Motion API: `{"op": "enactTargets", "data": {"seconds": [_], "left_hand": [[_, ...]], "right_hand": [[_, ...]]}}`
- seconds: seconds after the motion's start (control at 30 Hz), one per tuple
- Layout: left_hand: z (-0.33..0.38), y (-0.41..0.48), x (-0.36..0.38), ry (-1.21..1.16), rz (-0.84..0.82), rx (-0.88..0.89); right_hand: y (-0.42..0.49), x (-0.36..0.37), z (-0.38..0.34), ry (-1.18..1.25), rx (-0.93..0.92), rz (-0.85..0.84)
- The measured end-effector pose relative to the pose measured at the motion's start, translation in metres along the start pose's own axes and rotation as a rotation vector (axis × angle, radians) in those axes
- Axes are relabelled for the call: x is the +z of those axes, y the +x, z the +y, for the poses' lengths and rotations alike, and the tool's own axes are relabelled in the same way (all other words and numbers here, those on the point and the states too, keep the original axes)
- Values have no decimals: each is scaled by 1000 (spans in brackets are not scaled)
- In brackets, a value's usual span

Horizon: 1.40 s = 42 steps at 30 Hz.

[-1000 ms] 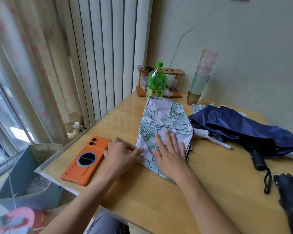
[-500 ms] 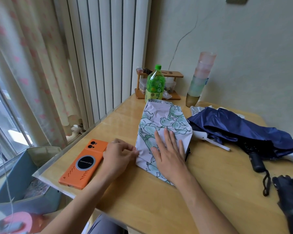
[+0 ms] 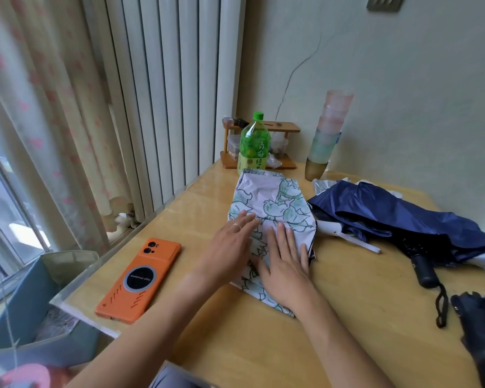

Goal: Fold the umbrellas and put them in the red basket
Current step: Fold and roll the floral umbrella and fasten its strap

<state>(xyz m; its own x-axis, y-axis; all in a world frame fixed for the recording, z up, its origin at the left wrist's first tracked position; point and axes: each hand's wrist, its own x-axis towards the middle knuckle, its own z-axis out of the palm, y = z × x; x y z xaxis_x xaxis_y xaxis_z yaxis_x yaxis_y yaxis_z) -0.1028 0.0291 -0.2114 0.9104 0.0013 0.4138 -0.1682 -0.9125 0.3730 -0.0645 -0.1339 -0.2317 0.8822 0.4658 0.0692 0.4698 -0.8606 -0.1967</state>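
I look down at a wooden table (image 3: 361,317) from the head camera. A white umbrella printed with green leaves (image 3: 266,200) lies collapsed at the middle of it, its canopy spread in loose flat pleats. My left hand (image 3: 230,247) and right hand (image 3: 284,264) both lie flat on the near half of the cloth, fingers straight, pressing it down and gripping nothing.

I judge the canopy to be thin, light and slick. It should crease easily but spring open once the pressure lifts, and it hides stiff ribs underneath. Loose cloth would slide through the fingers, so the best hold is round the whole bundle, ribs and shaft together. Its handle is hidden, and I cannot tell which end it is at.

To the right, just beside it, a navy umbrella (image 3: 389,211) lies unfolded and rumpled, with its black handle (image 3: 424,271) pointing toward me. That handle is a firm place to grasp it.

An orange phone (image 3: 139,278) lies to the left of my hands. A pinkish-red shape (image 3: 25,375) sits low at the left edge, off the table. It may be the red basket, but I cannot tell.
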Motion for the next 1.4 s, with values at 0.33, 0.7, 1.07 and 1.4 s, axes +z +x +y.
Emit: {"op": "enactTargets", "data": {"seconds": [0.33,0.7,1.07,1.4], "left_hand": [[-11,1,34,232,-243,-154],[-9,3,31,213,-307,-142],[-9,3,26,188,-377,-143],[-9,1,28,130,-291,-133]], "right_hand": [[2,-13,10,-1,111,-162],[50,-62,26,271,180,598],[105,-95,48,587,403,232],[73,-103,33,812,82,376]]}}
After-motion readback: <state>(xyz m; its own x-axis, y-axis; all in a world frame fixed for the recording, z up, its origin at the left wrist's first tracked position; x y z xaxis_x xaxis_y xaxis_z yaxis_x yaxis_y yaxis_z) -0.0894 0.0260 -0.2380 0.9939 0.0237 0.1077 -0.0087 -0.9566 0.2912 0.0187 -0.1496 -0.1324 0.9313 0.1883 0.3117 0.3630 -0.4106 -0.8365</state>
